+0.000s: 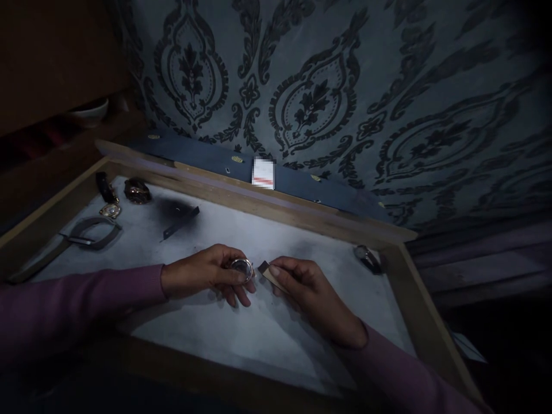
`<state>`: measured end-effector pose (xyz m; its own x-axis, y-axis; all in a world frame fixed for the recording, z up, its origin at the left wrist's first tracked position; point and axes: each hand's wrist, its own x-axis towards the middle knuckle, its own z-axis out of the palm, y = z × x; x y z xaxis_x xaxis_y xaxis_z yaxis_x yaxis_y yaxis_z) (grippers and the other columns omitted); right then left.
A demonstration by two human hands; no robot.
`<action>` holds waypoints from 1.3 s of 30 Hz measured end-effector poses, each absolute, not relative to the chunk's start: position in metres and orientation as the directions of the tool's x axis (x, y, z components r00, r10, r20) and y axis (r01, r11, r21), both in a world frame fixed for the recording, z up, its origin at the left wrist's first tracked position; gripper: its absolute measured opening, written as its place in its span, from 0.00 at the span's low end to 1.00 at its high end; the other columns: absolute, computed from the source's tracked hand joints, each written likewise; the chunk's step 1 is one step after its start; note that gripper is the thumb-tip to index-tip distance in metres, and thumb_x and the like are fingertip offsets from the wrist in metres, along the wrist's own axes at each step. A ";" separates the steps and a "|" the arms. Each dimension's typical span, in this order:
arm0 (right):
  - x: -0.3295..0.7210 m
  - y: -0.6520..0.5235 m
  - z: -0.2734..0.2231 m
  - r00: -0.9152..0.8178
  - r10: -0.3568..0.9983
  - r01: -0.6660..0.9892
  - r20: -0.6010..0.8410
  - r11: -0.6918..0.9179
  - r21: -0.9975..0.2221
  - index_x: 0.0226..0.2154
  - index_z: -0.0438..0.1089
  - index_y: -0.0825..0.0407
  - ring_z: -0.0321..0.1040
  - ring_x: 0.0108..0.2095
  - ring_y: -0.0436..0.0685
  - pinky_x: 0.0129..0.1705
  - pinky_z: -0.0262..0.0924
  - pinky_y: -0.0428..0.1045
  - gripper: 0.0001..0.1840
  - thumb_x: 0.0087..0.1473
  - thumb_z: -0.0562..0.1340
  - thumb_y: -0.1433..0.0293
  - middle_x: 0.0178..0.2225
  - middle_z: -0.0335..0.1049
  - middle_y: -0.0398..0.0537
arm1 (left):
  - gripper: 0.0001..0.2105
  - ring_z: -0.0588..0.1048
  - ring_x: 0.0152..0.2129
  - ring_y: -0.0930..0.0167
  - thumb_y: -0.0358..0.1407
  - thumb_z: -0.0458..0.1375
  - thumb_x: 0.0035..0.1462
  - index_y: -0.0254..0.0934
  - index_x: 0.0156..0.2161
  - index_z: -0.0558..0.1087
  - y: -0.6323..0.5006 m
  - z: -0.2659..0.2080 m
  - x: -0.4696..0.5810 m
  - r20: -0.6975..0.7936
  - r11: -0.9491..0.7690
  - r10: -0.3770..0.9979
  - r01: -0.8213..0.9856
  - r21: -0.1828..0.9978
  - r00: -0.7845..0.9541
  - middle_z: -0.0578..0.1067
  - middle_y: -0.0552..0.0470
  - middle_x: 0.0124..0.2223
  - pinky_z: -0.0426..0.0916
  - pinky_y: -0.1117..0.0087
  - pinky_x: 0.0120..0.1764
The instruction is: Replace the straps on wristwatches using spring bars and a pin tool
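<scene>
Over the middle of a shallow wooden tray with a white lining (194, 339), my left hand (211, 273) grips a round watch case (242, 268). The thumb lies on the edge of its face, and no strap shows on it. Just to the right, my right hand (304, 287) pinches a flat, tan strip with a dark end (271, 276), which could be a piece of watch strap; I cannot tell. Its dark end points at the watch case, with a small gap between them. A dark, narrow strap piece (181, 223) lies on the lining beyond my left hand.
Several watches lie in the tray's left corner, among them a dark one (137, 191) and a looped grey one (95, 232). Another watch (368, 259) rests near the right wall. A white label (263, 173) stands at the back rim, before a patterned wall (310, 103).
</scene>
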<state>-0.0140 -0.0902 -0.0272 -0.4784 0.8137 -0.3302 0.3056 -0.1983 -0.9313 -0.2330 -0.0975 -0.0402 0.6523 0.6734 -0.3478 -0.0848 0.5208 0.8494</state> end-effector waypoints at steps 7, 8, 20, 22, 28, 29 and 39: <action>-0.014 -0.091 -0.027 -0.496 0.809 0.295 -0.314 -0.184 -0.938 0.30 0.71 0.55 0.47 0.16 0.44 0.16 0.42 0.42 0.21 0.57 0.60 0.53 0.20 0.61 0.38 | 0.11 0.79 0.28 0.70 0.40 0.60 0.57 0.35 0.37 0.66 -0.099 -0.040 -0.231 -0.360 0.530 0.688 -0.097 0.842 0.630 0.77 0.48 0.37 0.69 0.74 0.26; -0.014 -0.091 -0.026 -0.497 0.808 0.296 -0.315 -0.183 -0.937 0.30 0.71 0.55 0.47 0.16 0.43 0.16 0.42 0.42 0.21 0.57 0.60 0.53 0.20 0.61 0.38 | 0.11 0.79 0.27 0.71 0.41 0.59 0.58 0.35 0.38 0.65 -0.098 -0.039 -0.231 -0.364 0.521 0.690 -0.080 0.850 0.625 0.77 0.48 0.36 0.67 0.75 0.24; -0.016 -0.094 -0.027 -0.502 0.798 0.322 -0.334 -0.187 -0.928 0.29 0.72 0.55 0.49 0.16 0.44 0.16 0.44 0.42 0.21 0.56 0.61 0.53 0.19 0.62 0.39 | 0.10 0.68 0.14 0.79 0.43 0.50 0.64 0.38 0.39 0.60 -0.103 -0.038 -0.230 -0.322 0.328 0.728 0.105 0.939 0.605 0.74 0.56 0.28 0.54 0.80 0.14; -0.016 -0.094 -0.027 -0.506 0.798 0.322 -0.328 -0.177 -0.930 0.31 0.73 0.54 0.49 0.15 0.44 0.15 0.44 0.42 0.20 0.57 0.61 0.53 0.19 0.62 0.39 | 0.09 0.68 0.13 0.79 0.42 0.49 0.64 0.38 0.39 0.60 -0.103 -0.040 -0.230 -0.318 0.323 0.735 0.103 0.941 0.599 0.74 0.56 0.27 0.53 0.79 0.14; -0.016 -0.094 -0.027 -0.503 0.803 0.297 -0.320 -0.187 -0.936 0.37 0.74 0.54 0.49 0.15 0.44 0.14 0.45 0.41 0.18 0.57 0.61 0.56 0.20 0.62 0.39 | 0.08 0.68 0.14 0.79 0.41 0.49 0.64 0.38 0.39 0.60 -0.103 -0.040 -0.229 -0.320 0.315 0.741 0.114 0.942 0.591 0.73 0.57 0.27 0.54 0.79 0.15; -0.016 -0.094 -0.027 -0.504 0.803 0.289 -0.318 -0.190 -0.938 0.39 0.74 0.54 0.49 0.15 0.44 0.14 0.45 0.40 0.18 0.57 0.61 0.56 0.20 0.63 0.39 | 0.08 0.68 0.14 0.79 0.41 0.49 0.64 0.38 0.39 0.60 -0.102 -0.040 -0.229 -0.318 0.313 0.742 0.114 0.943 0.591 0.73 0.57 0.28 0.54 0.79 0.15; -0.014 -0.094 -0.032 -0.505 0.818 0.257 -0.275 -0.162 -0.953 0.42 0.71 0.53 0.49 0.15 0.44 0.14 0.45 0.39 0.16 0.58 0.61 0.58 0.19 0.62 0.37 | 0.08 0.67 0.13 0.80 0.41 0.49 0.65 0.38 0.38 0.60 -0.103 -0.040 -0.228 -0.313 0.334 0.757 0.073 0.940 0.574 0.73 0.58 0.28 0.54 0.78 0.15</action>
<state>-0.0140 -0.0944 -0.0317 -0.5048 0.8182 -0.2754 0.2566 -0.1624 -0.9528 -0.2277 -0.1030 -0.0399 0.5739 0.7566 -0.3133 0.0727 0.3341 0.9397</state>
